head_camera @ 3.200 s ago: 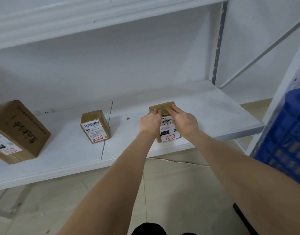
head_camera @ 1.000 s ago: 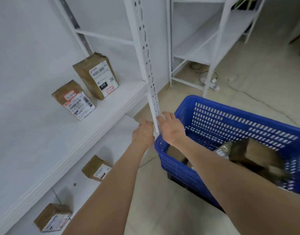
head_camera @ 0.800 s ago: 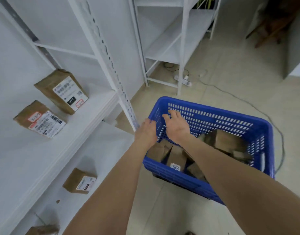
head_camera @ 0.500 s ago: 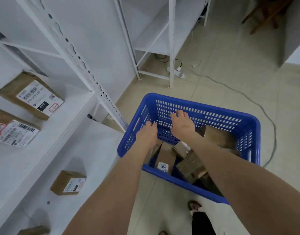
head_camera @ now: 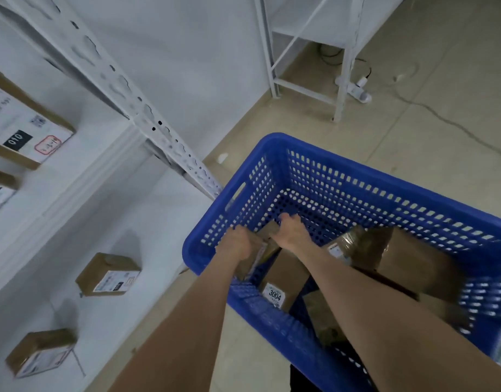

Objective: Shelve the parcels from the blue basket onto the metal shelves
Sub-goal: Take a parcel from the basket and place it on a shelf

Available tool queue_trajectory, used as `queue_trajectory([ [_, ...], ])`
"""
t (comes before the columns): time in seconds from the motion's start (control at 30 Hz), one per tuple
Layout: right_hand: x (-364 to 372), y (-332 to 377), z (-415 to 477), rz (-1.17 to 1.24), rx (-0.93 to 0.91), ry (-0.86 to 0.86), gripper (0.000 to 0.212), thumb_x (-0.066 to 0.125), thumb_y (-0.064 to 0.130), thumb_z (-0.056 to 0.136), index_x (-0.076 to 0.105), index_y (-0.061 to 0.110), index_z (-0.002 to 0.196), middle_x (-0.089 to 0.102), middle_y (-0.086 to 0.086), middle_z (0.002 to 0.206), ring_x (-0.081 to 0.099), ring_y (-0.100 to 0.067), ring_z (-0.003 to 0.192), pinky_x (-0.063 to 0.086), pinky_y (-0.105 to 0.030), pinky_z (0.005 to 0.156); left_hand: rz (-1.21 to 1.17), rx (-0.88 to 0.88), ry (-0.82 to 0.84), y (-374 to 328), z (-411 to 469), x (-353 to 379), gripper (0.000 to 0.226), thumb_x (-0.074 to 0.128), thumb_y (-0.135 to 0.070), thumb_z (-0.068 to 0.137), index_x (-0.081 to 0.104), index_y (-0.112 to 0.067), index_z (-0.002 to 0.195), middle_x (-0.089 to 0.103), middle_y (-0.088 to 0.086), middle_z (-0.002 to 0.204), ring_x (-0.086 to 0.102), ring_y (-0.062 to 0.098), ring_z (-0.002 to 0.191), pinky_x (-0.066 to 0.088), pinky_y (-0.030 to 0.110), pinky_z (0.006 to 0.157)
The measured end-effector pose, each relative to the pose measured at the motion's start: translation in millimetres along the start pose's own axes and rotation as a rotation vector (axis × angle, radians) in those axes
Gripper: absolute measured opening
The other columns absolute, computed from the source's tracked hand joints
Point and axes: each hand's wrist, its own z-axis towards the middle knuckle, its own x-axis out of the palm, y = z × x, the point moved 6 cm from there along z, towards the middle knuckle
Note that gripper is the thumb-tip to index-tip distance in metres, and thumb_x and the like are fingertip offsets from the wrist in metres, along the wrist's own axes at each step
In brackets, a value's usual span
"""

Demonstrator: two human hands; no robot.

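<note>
Both your hands are down in the blue basket (head_camera: 274, 154), mid-frame near its left corner. Your left hand (head_camera: 239, 244) and right hand (head_camera: 293, 236) curl their fingers around a small brown cardboard parcel (head_camera: 267, 232) with a pale label along one edge. Just below it lies a second brown box (head_camera: 284, 278) labelled 3004. At lower left, a shelved parcel (head_camera: 108, 274) sits on the metal shelves (head_camera: 158, 222).
</note>
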Motion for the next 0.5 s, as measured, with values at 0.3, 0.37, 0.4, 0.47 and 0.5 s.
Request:
queue_trajectory([
  [0.3,95,-12,74,0.665,0.258,0.273,0.034,0.045,0.041,0.101,0.054,0.011,0.114,0.060,-0.006,0.110,0.060,-0.022,0.103,0.052,-0.032,0.082,-0.178,-0.099,0.045,25,76,45,0.037,0.041,-0.022,0.098,0.045,-0.007,0.131,0.046,0.016,0.135,0.049,0.031,0.121,0.042,0.037,0.101],
  [0.37,103,-12,78,0.795,0.281,0.332,0.038,0.039,0.041,0.102,0.058,0.008,0.108,0.066,-0.007,0.100,0.063,-0.021,0.095,0.055,-0.036,0.086,-0.254,-0.064,0.079,21,83,50,0.025,0.049,-0.036,0.093,0.058,-0.016,0.107,0.060,0.009,0.117,0.057,0.023,0.103,0.048,0.033,0.090],
  [0.4,103,-11,79,0.855,0.287,0.349,0.037,0.038,0.039,0.103,0.059,0.009,0.099,0.066,-0.006,0.090,0.063,-0.020,0.087,0.056,-0.038,0.086,-0.269,-0.065,0.088,19,85,51,0.021,0.051,-0.037,0.093,0.058,-0.018,0.097,0.062,0.005,0.107,0.057,0.020,0.095,0.046,0.029,0.084],
  [0.47,101,-11,80,0.919,0.311,0.339,0.035,0.037,0.036,0.104,0.058,0.011,0.092,0.066,-0.006,0.086,0.065,-0.021,0.085,0.057,-0.041,0.086,-0.276,-0.078,0.079,17,83,47,0.023,0.046,-0.033,0.097,0.057,-0.014,0.104,0.061,0.008,0.112,0.055,0.022,0.098,0.043,0.030,0.084],
  [0.5,99,-12,77,0.941,0.336,0.329,0.035,0.037,0.037,0.104,0.059,0.010,0.098,0.067,-0.007,0.093,0.066,-0.022,0.091,0.057,-0.040,0.085,-0.303,-0.102,0.057,17,79,43,0.031,0.045,-0.031,0.097,0.057,-0.008,0.113,0.059,0.013,0.120,0.056,0.027,0.106,0.043,0.032,0.089],
])
